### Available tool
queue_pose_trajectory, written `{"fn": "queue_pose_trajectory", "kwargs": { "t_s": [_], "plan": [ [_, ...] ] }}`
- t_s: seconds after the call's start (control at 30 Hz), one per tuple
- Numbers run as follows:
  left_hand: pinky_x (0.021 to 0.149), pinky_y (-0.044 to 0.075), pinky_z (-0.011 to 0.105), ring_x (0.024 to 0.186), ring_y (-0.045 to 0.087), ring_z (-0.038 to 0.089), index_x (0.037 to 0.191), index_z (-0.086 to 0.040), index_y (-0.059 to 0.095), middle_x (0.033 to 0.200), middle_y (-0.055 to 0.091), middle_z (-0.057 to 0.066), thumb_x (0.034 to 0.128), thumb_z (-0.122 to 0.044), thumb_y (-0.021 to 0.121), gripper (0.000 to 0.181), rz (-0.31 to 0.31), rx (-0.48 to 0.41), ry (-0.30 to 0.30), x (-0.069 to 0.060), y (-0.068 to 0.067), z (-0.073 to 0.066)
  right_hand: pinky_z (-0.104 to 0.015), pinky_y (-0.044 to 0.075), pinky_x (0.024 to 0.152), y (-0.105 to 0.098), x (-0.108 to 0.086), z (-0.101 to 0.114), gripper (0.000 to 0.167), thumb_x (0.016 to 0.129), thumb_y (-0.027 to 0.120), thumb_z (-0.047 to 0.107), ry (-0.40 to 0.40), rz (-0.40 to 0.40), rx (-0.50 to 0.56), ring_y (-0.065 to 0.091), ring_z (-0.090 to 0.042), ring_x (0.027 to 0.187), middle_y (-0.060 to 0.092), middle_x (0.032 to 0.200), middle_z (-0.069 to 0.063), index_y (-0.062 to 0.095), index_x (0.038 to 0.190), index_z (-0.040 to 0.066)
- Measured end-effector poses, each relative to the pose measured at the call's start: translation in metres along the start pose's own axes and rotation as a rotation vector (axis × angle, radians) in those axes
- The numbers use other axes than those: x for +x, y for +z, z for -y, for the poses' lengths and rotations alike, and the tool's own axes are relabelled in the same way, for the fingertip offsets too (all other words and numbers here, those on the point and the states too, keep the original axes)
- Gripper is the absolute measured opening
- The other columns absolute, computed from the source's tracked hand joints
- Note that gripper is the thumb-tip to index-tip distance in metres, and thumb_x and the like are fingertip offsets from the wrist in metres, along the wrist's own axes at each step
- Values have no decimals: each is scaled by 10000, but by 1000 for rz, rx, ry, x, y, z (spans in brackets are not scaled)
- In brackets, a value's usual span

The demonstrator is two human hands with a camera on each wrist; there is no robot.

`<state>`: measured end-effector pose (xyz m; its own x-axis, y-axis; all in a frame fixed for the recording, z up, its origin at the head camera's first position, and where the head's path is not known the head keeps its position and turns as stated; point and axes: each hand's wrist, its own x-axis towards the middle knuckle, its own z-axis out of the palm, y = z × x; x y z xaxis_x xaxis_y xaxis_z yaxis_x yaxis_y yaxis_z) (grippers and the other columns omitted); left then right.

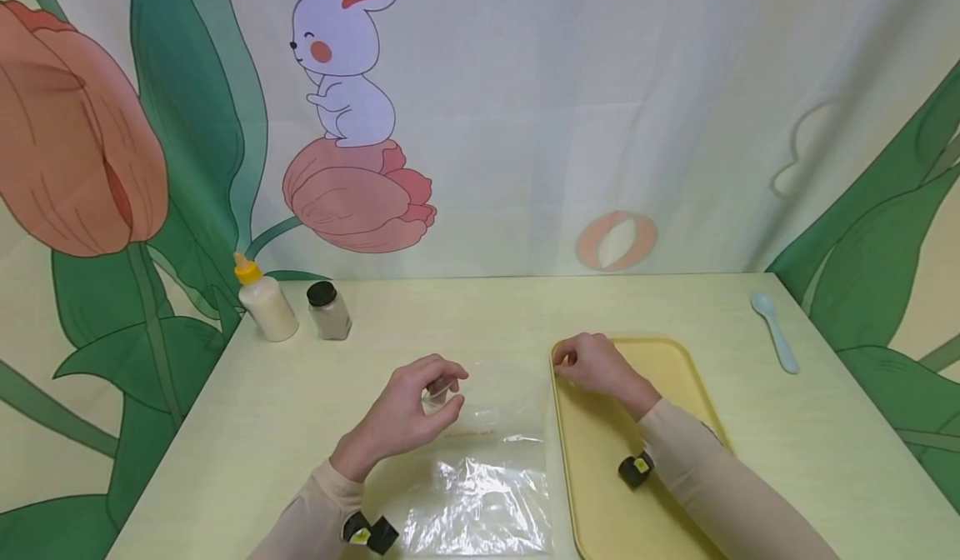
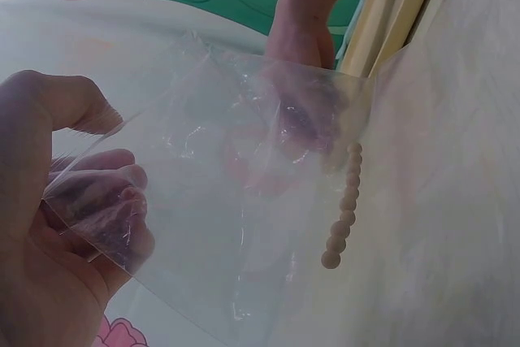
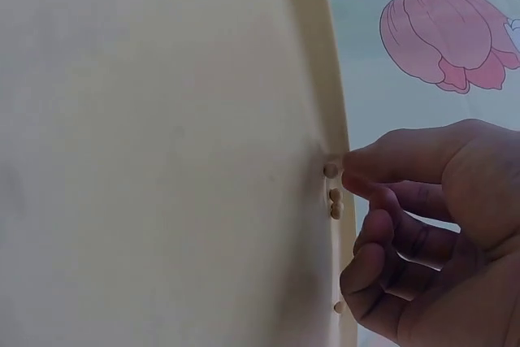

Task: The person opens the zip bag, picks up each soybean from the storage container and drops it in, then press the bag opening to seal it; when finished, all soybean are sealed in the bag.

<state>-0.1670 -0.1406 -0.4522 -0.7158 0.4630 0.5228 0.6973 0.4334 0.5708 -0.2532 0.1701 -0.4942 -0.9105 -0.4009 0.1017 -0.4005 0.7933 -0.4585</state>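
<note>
Beads (image 3: 336, 210) just beside curled right grip (image 3: 431, 233), contents unclear; left grip (image 1: 412, 406) curled round bag (image 1: 487, 506).

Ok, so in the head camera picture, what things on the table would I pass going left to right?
Bottle with orange cap → small black-lidded jar → clear plastic bag → yellow tray → pale blue spoon.

Bright head view, white glare on the clear bag (image 1: 480, 493), dimmer wrist views
</note>
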Motion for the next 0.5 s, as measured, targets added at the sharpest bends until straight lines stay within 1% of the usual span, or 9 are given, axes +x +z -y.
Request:
{"fn": "queue_pose_trajectory", "kwargs": {
  "t_s": [0.2, 0.37, 0.5],
  "plan": [
    [632, 455, 218, 700, 511, 63, 1013, -131, 661, 807, 581, -60, 824, -91, 686, 195, 2, 7, -9, 0, 0, -1, -265, 451, 630, 3, 2, -2, 92, 751, 688, 64, -12, -6, -32, 526, -84, 648, 650, 707, 45, 733, 776, 141],
    [634, 454, 216, 702, 507, 55, 1014, -132, 661, 806, 575, -71, 827, -87, 680, 193, 3, 11, -6, 0, 0, 0, -282, 483, 667, 6, 2, -4, 128, 743, 659, 49, -8, -7, -44, 553, -92, 670, 691, 748, 29, 739, 763, 148],
    [634, 451, 214, 700, 502, 49, 1016, -135, 661, 804, 569, -80, 829, -89, 676, 192, 7, 8, -11, 0, 0, 0, -292, 485, 674, 6, 2, -3, 120, 744, 658, 54, -7, -1, -46, 552, -105, 672, 694, 750, 17, 735, 754, 145]
  ]
}}
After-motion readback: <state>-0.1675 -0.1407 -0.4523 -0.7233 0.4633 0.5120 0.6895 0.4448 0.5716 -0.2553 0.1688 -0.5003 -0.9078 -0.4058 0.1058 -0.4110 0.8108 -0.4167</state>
